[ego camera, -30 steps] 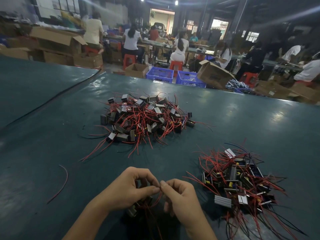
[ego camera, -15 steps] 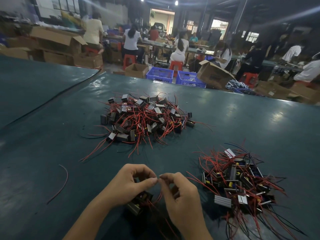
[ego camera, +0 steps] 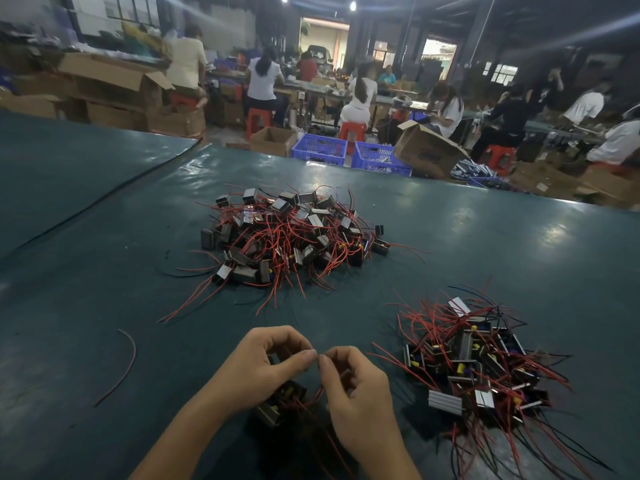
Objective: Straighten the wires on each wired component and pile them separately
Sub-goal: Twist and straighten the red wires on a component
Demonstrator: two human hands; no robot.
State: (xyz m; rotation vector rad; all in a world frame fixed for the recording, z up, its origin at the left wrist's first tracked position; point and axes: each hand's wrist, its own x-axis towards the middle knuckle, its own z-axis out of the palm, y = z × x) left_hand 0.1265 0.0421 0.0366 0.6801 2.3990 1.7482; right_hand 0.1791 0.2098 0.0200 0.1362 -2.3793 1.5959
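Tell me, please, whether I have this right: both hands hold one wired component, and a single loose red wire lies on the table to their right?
No: the head view shows the loose red wire on the table to their left. The left hand and right hand do hold one wired component.

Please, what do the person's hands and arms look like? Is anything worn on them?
The left hand and the right hand are both bare: no gloves, and no ring, watch or bracelet shows. The forearms are bare too, with no sleeve in the frame.
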